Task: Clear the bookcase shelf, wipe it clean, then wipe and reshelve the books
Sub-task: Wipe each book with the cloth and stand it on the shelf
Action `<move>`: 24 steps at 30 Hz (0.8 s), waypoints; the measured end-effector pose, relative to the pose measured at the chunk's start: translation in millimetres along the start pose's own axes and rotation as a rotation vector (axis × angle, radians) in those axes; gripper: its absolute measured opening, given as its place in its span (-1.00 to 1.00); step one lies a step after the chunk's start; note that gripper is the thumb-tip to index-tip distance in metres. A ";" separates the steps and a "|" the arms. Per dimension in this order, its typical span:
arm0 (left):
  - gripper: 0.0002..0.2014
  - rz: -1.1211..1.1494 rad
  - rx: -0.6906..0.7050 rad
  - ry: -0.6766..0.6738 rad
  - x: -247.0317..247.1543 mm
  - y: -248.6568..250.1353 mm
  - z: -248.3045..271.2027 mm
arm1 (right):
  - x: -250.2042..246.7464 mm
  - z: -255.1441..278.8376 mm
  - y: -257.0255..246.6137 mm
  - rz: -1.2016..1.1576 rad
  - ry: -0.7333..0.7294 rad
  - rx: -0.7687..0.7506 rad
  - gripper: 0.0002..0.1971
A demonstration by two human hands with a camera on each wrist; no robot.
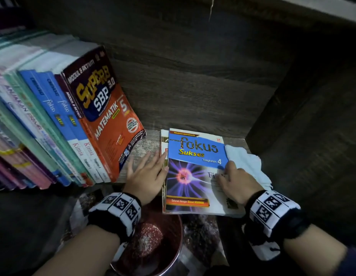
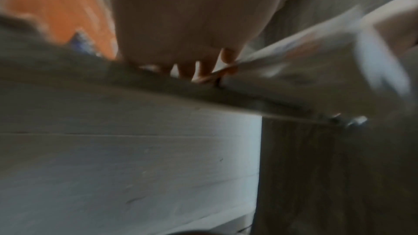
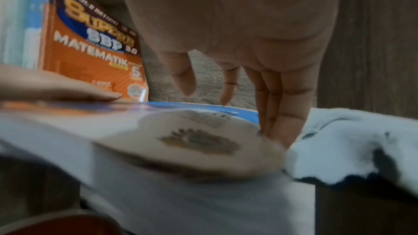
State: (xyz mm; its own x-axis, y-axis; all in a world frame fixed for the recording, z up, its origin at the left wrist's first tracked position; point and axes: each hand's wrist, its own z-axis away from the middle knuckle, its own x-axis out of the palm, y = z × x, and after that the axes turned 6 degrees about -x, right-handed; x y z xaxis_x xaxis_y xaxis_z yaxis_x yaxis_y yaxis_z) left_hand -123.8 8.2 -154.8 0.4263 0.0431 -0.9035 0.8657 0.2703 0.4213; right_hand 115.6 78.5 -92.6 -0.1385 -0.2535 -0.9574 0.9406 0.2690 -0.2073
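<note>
A blue "Fokus Sukses" book (image 1: 195,154) (image 3: 158,119) lies flat on top of a small stack at the right end of the shelf (image 1: 149,144), overhanging the front edge. A second book (image 1: 163,148) peeks out beneath it on the left. My left hand (image 1: 151,166) (image 2: 192,71) is flat, its straight fingers against the stack's left edge. My right hand (image 1: 230,174) (image 3: 248,96) rests on the cover's right edge, fingers pointing down beside a white cloth (image 1: 246,162) (image 3: 353,140). The cloth lies bunched between the stack and the side wall.
A row of books (image 1: 43,126) leans at the left, ending in an orange "Matematik" book (image 1: 111,120) (image 3: 90,56). The dark side wall (image 1: 292,108) closes the shelf on the right. A red round container (image 1: 153,242) sits below the shelf.
</note>
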 end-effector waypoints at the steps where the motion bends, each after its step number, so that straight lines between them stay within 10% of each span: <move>1: -0.45 -0.001 -0.005 -0.043 -1.8 4.1 1.3 | 0.9 0.4 -0.9 -0.023 -0.006 0.000 -0.71; 8: -0.38 0.197 -0.029 -0.093 0.8 11.6 13.0 | 0.6 5.4 -5.7 -0.163 -0.056 -0.034 -0.68; 14: -0.58 0.818 -0.135 0.139 -10.1 4.2 23.5 | 3.4 13.8 -22.0 -0.321 -0.033 -0.208 -0.77; 18: -0.57 0.816 -0.179 0.222 -17.9 -12.6 14.2 | 15.3 11.5 -32.7 -0.329 -0.011 -0.293 -0.78; 24: -0.58 0.849 -0.097 0.364 -21.8 -5.2 19.4 | 18.8 -5.4 -29.0 -0.701 0.033 -0.064 -0.59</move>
State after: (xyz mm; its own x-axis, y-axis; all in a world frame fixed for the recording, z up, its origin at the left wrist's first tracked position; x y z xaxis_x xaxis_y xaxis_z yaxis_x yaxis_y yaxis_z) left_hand -132.5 -12.8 -135.8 0.7842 0.5580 -0.2713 0.2684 0.0891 0.9592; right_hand 84.0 71.0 -105.7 -0.7153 -0.3593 -0.5994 0.6064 0.1071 -0.7879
